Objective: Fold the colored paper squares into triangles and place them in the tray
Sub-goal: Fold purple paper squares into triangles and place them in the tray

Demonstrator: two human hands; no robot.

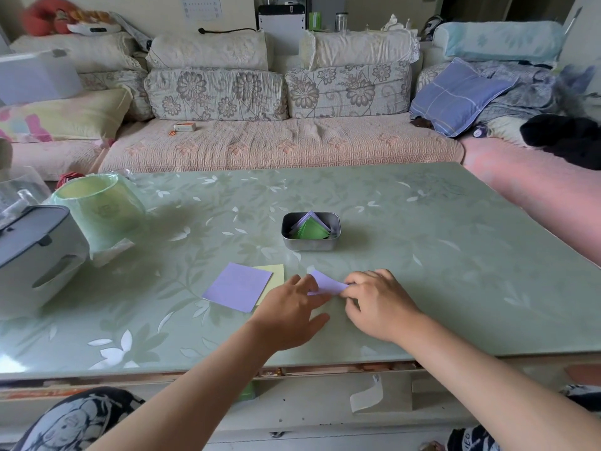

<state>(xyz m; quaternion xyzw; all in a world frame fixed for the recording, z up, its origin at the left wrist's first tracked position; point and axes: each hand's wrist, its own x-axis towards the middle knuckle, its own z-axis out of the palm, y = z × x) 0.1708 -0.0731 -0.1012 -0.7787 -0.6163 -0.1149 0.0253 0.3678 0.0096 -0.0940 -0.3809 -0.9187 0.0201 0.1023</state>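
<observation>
Item in hand: one purple sheet (327, 283), partly folded, lying on the table (422, 255) near its front edge, between the two hands. We note the right hand (377, 304) with fingers curled, pinching the sheet's right end; the left hand (289, 310) lies flatter, fingers fairly straight and a little spread, their tips touching the sheet's left side. Beyond it, toward the table's middle, stands the metal tray (310, 247), holding green triangles (310, 231) in front and purple triangles (309, 218) behind them. Just left of the hands lie a flat purple square (237, 286) overlapping a yellow square (274, 271), both unfolded. We judge the task well under way: several pieces filed, one in folding, at least two left. We cannot count the tray's contents, and the hands cover the sheet's crease, so how finished the fold is we cannot tell. Further out: a pale green bin (97, 206) and a grey appliance (32, 252) at the left, the latter cut off by the frame; a sofa (276, 141) behind.
</observation>
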